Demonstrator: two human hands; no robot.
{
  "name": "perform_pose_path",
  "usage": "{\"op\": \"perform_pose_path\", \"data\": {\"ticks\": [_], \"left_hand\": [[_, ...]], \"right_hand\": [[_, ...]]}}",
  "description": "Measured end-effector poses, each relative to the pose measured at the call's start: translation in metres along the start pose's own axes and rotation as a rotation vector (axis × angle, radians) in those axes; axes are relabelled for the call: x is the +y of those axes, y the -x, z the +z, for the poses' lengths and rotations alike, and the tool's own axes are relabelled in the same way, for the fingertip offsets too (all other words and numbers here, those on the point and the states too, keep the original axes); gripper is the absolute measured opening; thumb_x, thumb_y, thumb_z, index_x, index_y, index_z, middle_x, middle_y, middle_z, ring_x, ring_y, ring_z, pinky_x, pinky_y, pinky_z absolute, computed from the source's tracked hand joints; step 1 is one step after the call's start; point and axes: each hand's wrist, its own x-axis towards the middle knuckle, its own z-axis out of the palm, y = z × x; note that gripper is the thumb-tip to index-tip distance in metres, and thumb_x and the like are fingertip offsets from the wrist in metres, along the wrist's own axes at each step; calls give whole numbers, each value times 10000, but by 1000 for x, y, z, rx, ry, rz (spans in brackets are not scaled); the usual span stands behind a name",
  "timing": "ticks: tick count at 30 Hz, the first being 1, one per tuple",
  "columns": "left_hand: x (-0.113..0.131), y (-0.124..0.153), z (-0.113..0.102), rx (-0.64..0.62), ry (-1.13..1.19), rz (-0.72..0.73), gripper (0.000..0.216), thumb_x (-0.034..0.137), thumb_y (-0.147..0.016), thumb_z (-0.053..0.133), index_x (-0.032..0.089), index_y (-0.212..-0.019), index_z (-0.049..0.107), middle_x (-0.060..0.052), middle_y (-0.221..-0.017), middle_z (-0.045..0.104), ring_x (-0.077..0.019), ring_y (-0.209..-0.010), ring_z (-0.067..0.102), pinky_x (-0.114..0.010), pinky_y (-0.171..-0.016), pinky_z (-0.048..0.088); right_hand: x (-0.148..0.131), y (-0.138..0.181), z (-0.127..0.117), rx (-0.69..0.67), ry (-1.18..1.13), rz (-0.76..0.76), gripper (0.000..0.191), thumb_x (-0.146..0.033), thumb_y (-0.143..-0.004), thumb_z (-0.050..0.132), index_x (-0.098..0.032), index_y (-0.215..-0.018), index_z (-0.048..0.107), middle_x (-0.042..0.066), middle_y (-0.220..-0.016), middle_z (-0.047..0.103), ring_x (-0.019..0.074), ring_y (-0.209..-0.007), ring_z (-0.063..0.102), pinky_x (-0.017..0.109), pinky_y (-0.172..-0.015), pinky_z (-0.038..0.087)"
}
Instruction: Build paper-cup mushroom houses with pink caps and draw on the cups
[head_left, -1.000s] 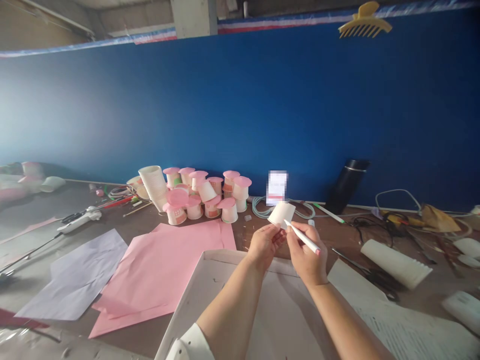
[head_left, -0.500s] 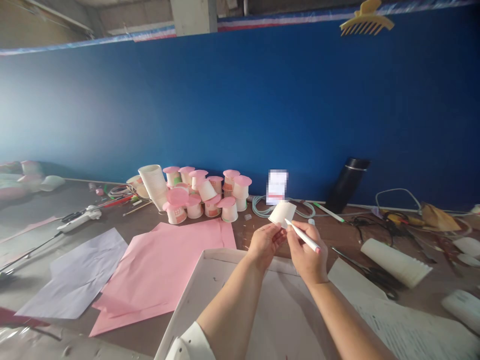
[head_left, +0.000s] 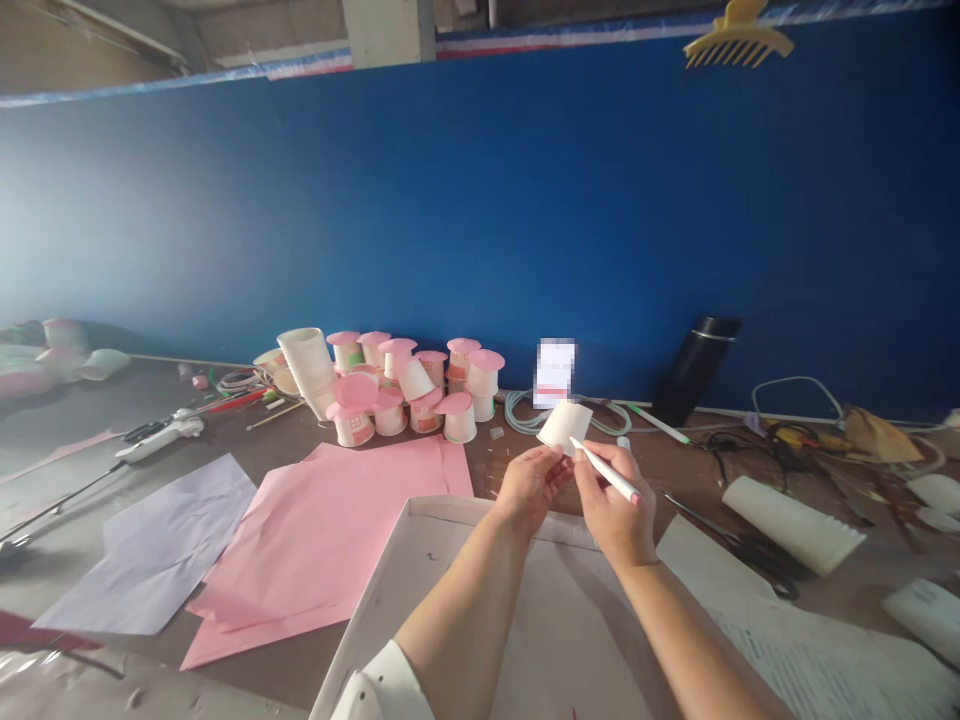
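Left of centre in the frame, white paper cups with pink paper discs on top (head_left: 460, 424) stand on the brown bench (head_left: 489, 464). Near the centre, the left hand (head_left: 529, 488) pinches a tilted, plain white paper cup (head_left: 565, 424) by its lower edge; a steady, light hold should spare the thin wall. Just right, the right hand (head_left: 619, 508) grips a slim white pink-ended pen (head_left: 611, 474), tip at the wall; gentle, even pressure seems best.
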Motion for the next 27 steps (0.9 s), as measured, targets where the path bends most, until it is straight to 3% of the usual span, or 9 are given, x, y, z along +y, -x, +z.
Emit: {"op": "perform_pose_path", "data": {"ticks": [12,27], "left_hand": [[3,3,4,11,6,-8,204,214,-709,865,92,-725,701,-47,-710,648,-109,-695,610,-242,-793,502],[4,3,5,31,24,-7,156,182,-739,836,84,-740,714,-56,-730,662,-109,-703,619,-233,-786,501]], "right_hand": [[-1,0,-1,-31,9,55,372,-532,-960,547,-188,-954,688,106,-861,758,223,-751,733,299,-660,548],[0,2,-1,-72,-5,73,371,-542,-952,564,-191,-958,685,103,-877,765,228,-765,732,306,-657,535]]}}
